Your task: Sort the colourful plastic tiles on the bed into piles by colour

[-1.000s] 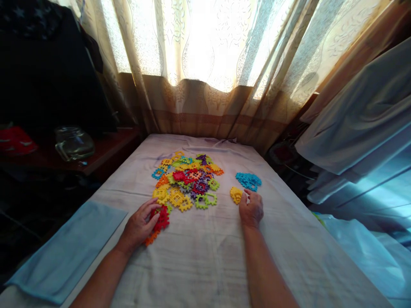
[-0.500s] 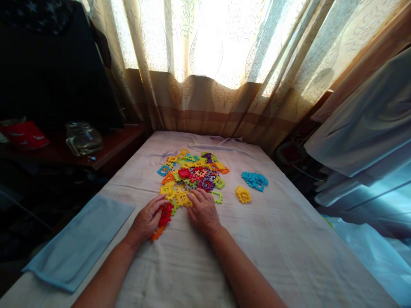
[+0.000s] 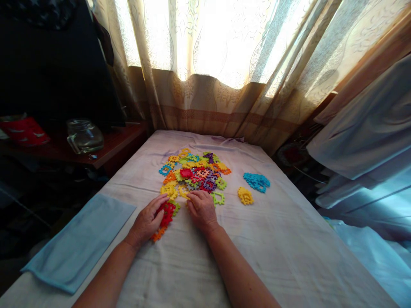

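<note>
A heap of colourful toothed plastic building pieces [image 3: 195, 173] lies on the sheet in front of me. My right hand [image 3: 203, 211] is at the heap's near edge, its fingers closed on a yellow window-patterned piece [image 3: 183, 191] that looks tilted. To the left, my left hand [image 3: 149, 218] rests with thumb and fingers apart beside a red piece [image 3: 167, 214], its fingertips close to another yellow piece [image 3: 168, 191]. An orange piece [image 3: 159, 234] pokes out below the red one. Part of the red piece is hidden by the left hand.
Blue pieces [image 3: 257, 182] and a small yellow group [image 3: 245, 196] lie apart on the right. A folded light-blue cloth [image 3: 80, 244] lies on the left. Beyond it, a glass jug [image 3: 84, 136] stands on a dark red desk [image 3: 118, 141]. Curtains [image 3: 205, 100] hang behind the bed.
The yellow piece under my right hand has shifted and tilted, baring sheet between it and the red piece. My left hand has barely moved. The whole view has shifted slightly.
</note>
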`<control>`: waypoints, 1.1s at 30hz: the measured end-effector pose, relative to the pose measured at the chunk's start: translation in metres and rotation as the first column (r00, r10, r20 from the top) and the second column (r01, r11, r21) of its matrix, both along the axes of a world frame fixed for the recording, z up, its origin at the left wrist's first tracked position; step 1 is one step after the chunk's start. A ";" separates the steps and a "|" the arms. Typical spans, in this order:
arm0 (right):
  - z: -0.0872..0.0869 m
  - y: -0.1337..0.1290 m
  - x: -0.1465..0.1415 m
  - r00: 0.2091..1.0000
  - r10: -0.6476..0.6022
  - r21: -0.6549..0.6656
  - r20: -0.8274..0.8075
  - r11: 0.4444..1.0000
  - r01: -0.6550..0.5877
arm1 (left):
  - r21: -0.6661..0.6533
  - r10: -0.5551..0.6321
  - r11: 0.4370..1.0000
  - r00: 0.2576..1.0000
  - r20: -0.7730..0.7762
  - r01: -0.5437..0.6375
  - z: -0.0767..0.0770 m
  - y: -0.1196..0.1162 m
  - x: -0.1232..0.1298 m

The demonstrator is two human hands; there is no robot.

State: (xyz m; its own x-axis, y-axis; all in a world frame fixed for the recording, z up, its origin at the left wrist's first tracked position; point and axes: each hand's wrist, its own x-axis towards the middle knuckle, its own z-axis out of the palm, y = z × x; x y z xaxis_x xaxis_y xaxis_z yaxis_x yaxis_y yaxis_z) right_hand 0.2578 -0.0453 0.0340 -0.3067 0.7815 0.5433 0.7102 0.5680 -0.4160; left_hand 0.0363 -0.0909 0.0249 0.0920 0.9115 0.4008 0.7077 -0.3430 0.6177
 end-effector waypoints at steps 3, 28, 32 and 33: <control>-0.001 0.010 0.022 0.985 -0.094 -0.046 -0.147 0.995 0.088 | -0.002 0.002 1.000 1.000 -0.004 -0.002 -0.002 0.000 -0.001; -0.004 0.024 0.132 0.812 -0.552 -0.069 -0.188 0.832 0.550 | -0.012 -0.011 1.000 1.000 -0.012 0.011 -0.001 0.001 -0.002; 0.002 0.011 0.078 0.964 -0.263 0.020 -0.043 0.964 0.264 | -0.008 -0.013 1.000 1.000 -0.012 0.013 -0.001 0.001 -0.002; 0.004 0.006 0.066 0.976 -0.217 0.029 0.002 0.976 0.217 | -0.009 -0.011 1.000 1.000 -0.014 0.011 -0.001 0.001 -0.002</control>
State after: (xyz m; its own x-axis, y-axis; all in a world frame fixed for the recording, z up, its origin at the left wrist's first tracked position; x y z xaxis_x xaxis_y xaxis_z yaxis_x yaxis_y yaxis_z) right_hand 0.3236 -0.0391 0.0377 -0.1344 0.8141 0.5650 0.8202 0.4114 -0.3976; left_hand 0.0346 -0.0895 0.0239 0.1077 0.9138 0.3916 0.7126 -0.3457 0.6105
